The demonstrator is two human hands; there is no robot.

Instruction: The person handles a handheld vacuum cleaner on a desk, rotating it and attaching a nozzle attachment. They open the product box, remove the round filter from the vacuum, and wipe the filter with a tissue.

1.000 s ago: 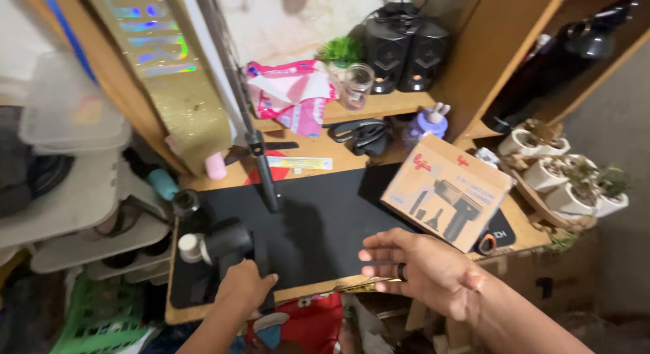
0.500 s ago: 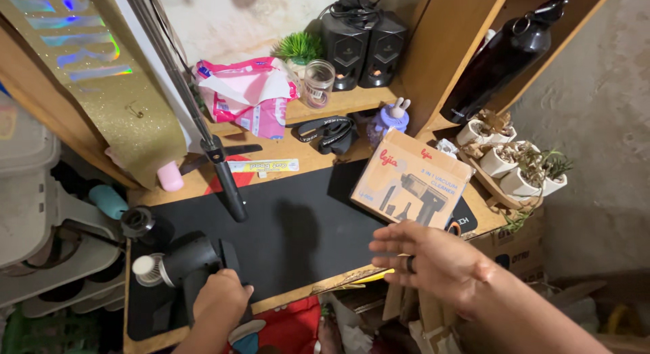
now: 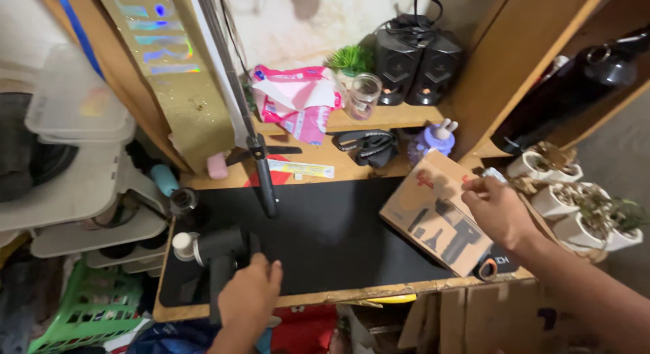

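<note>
Two hands: left hand (image 3: 249, 294) gripping black device (image 3: 218, 254), right hand (image 3: 496, 208) pinching cardboard box (image 3: 443, 222)

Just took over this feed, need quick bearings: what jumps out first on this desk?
The brown cardboard box printed with a dark tool picture lies on the black desk mat at its right end, the right hand touching its far edge. At the mat's left end, the left hand rests on a dark handheld device.
</note>
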